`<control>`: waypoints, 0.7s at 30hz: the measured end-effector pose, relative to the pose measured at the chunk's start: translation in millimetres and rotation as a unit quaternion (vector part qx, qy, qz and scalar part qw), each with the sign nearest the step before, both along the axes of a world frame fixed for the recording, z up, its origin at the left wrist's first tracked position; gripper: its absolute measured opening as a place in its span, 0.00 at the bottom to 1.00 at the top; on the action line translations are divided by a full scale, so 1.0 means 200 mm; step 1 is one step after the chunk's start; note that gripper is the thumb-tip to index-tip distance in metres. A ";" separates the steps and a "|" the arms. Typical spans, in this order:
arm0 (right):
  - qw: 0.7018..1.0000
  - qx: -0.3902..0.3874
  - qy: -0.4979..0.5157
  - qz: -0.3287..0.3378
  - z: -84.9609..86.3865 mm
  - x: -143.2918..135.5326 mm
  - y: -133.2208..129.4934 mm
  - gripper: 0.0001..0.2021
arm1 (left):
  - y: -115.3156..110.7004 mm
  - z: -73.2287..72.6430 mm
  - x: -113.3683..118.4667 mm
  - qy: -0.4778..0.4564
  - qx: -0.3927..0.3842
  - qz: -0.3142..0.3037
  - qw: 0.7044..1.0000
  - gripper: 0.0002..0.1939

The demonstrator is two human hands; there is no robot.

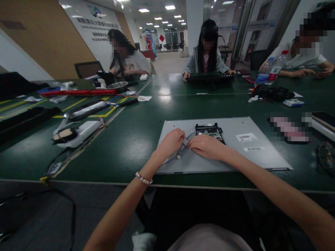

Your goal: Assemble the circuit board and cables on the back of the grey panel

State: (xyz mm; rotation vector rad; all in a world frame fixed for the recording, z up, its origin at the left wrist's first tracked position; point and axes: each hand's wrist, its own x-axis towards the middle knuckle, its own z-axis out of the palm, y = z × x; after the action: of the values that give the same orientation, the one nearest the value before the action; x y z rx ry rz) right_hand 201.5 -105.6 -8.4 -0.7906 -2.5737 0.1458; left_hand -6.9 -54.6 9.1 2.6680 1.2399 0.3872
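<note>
Head view: from where I stand, someone sits at a green table (131,139), both bare forearms stretched over a flat silver panel (227,162).
Left hand (170,141): above the panel's left part, fingers pinched on a short grey piece (185,142); a beaded bracelet (143,179) circles that wrist.
Right hand (206,146): fingers closed on the same piece from the other side, so the two hands nearly meet; the thumb's grip is too small to make out.
Grey cable (193,134): curves about the fingers over the panel; where each end goes, I can't tell.
Silver panel: lies flat just inside the table's near edge, with a black bracket (208,127) on it, partly hidden behind the right hand, and a white label (246,137) off to the right.
Right of the panel: a pink phone-like thing (290,129), blurred out; farther back, two bottles (265,71) side by side.
Left of the panel, well apart: a white device (87,134) on the table, and beyond it a long red strip (81,93).
Far side: three people sit; the middle one has hands at a dark flat object (209,77).
</note>
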 end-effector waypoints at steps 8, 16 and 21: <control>1.000 -0.006 -0.024 -0.010 0.02 0.00 -0.03 0.09 | -0.08 -0.01 -0.01 0.001 0.000 0.029 1.000 0.08; 0.997 0.036 -0.071 -0.005 0.05 -0.01 -0.12 0.08 | -0.15 0.01 0.04 0.039 0.019 0.077 0.996 0.07; 0.995 0.041 -0.082 -0.025 0.03 -0.02 -0.20 0.10 | -0.20 0.03 0.08 0.073 0.025 0.088 0.993 0.08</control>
State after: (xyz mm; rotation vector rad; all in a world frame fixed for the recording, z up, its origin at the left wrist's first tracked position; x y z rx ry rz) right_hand 197.9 -146.2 -1.6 -0.8685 -2.6910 -0.0424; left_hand 8.8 -94.3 15.3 2.6793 1.5348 0.2533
